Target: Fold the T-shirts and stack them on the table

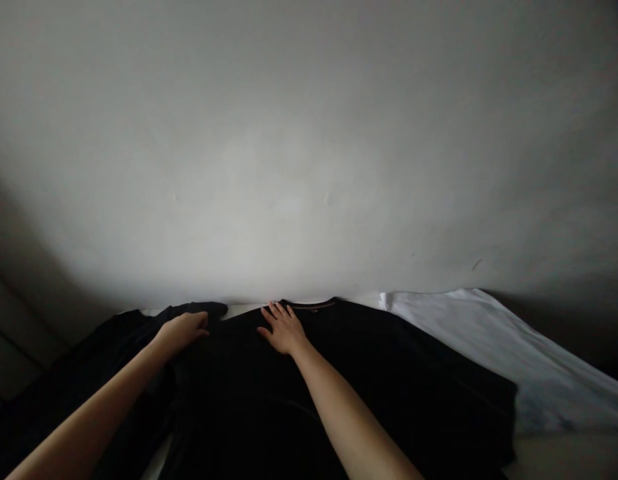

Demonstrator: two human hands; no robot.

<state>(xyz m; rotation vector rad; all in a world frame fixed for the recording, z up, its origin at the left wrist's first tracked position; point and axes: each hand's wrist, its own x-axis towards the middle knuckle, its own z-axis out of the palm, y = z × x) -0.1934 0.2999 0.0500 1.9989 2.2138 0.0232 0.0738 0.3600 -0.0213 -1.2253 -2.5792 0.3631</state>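
Note:
A black long-sleeved garment (389, 380) lies spread flat in front of me, with its collar (313, 307) at the far edge. My right hand (283, 328) rests palm down on the fabric just below the collar, fingers spread and holding nothing. My left hand (181, 333) lies farther left with its fingers curled against a dark fold of cloth (201, 309). I cannot tell whether those fingers grip the fold.
A white cloth (489, 347) lies to the right, partly under the black garment. Both rest on a pale surface (563, 457). A plain grey-white wall (309, 167) rises directly behind them. Shadow fills the lower left corner.

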